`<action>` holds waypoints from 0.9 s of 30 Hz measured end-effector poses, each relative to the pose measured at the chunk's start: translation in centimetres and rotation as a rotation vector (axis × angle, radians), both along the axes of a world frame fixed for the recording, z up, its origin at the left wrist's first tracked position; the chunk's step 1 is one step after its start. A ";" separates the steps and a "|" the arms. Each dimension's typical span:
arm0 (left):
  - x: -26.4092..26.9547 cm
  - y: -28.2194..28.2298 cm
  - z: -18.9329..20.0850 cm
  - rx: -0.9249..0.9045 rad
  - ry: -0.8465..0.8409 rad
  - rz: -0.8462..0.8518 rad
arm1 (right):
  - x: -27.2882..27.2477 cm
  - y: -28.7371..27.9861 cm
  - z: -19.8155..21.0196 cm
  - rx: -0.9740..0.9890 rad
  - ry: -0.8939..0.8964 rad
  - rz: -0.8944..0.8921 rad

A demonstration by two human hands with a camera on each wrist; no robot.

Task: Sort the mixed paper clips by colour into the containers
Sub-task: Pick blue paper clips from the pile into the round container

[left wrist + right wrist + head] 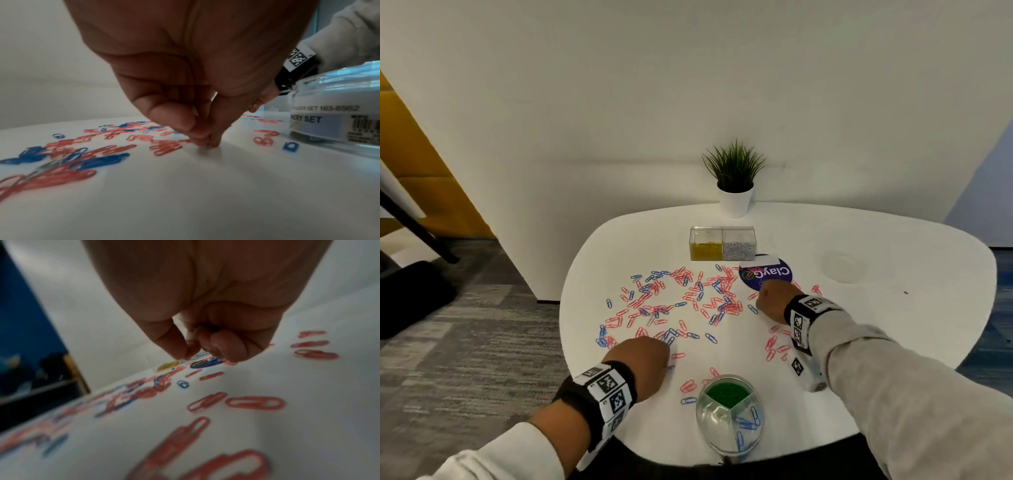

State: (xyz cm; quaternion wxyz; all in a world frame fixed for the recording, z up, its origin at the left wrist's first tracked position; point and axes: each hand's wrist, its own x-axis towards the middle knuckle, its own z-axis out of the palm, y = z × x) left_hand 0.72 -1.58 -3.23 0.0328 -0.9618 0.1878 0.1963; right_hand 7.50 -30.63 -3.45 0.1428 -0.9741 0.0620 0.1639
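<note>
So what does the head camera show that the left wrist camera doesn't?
Only the head view shows the potted plant, the square box of yellow and silver clips, the round lid, and the green and blue clips inside the round container.

Only the left wrist view shows the left hand with its fingertips pinched together at the table, and the container's printed label.

Both show red and blue clips scattered on the table.

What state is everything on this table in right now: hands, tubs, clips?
Left hand: fingertips pinched together on the table.
Right hand: curled round blue clips.
Round tub: open, green and blue sections part filled.
Rectangular box: yellow and silver clips inside.
Loose clips: scattered, red and blue mixed.
</note>
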 end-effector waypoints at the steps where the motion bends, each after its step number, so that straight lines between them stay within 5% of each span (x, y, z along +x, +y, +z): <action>1: -0.1 0.0 0.0 0.001 0.005 -0.009 | 0.1 0.3 -0.3 -0.054 -0.005 0.045; 4: -0.3 0.2 0.7 -0.058 0.022 0.021 | 0.5 0.8 -1.4 -0.159 -0.053 0.152; 9: 0.8 0.7 1.4 -0.288 0.141 0.185 | 0.7 1.2 -0.9 -0.043 -0.032 0.059; 14: 1.1 1.8 1.3 -0.845 0.415 0.453 | 0.4 1.7 0.0 0.821 -0.030 -0.359; 17: 0.9 2.3 0.7 -0.880 0.485 0.444 | 0.1 2.7 0.0 0.969 0.014 -0.366; 19: 0.7 2.3 0.6 -0.686 0.444 0.280 | -0.2 4.1 0.1 0.864 0.064 -0.230; 23: -0.7 0.5 1.4 -0.287 0.272 -0.109 | -1.2 7.3 0.5 0.150 0.053 0.325; 27: -1.7 -1.3 1.2 -0.062 0.091 -0.346 | -2.0 9.1 0.2 -0.179 0.055 0.521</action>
